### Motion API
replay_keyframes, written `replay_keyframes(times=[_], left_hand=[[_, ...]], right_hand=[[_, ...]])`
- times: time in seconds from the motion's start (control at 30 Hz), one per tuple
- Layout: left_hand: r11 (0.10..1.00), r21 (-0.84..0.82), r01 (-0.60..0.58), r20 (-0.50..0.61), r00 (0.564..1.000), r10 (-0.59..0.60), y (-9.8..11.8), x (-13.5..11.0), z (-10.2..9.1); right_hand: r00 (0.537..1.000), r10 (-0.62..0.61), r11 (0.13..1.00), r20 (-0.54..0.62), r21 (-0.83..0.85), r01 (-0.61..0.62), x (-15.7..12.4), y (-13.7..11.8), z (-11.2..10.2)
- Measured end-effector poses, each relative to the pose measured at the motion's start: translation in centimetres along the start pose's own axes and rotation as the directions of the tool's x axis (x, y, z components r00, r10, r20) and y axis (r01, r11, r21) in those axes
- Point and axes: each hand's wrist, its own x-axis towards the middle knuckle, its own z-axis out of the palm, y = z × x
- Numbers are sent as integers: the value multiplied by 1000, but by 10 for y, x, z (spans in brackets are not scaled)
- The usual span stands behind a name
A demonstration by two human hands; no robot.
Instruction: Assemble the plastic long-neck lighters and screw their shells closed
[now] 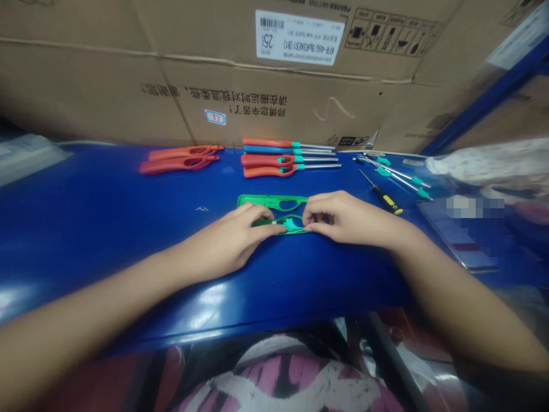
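Before me on the blue table lies an open green lighter half-shell [294, 224] with a teal trigger piece in it. My left hand [234, 234] grips its left end, thumb along the near edge and fingers curled over the far side. At the other end, my right hand [337, 217] pinches the shell near the trigger, its fingertips closed together. Just beyond lies the second green half-shell [266, 201], inner side up, with a loop-shaped trigger opening; its right end is partly behind my right hand. What sits under my fingers is hidden.
Several orange, red and blue long-nosed lighters [268, 160] lie in a row behind. Red handle shells [182, 159] are left of them. To the right are loose metal tubes with teal parts [401, 174], a screwdriver [386, 199] and a phone [457, 234]. A cardboard box [193, 74] stands behind.
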Motion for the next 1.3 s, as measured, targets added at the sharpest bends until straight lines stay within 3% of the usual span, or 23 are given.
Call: replay_keyframes(times=[0.2,0.43,0.73,0.83,1.07,1.3], left_hand=[[1000,10,-6,14,1000,6,0,0,0],[1000,1,0,1,1000,0,-1,-1,-1],[997,56,52,-155,987,-43,0,-1,-17],[995,80,57,-176,984,-42,-1,-1,-18],[996,64,65,-171,984,-54,1,-1,-15],[1000,-12,-11,-86,996,10,9,1,0]], right_hand=[[999,5,1000,35,15,-6,0,-1,-1],[1000,-19,1000,-6,12,19,0,0,0],[983,-25,994,-182,-113,4,-2,-6,3],[984,-73,989,-160,-137,51,-2,-7,5],[995,-61,996,-83,-74,55,1,-4,6],[1000,-15,1000,-27,-11,14,-1,-3,0]])
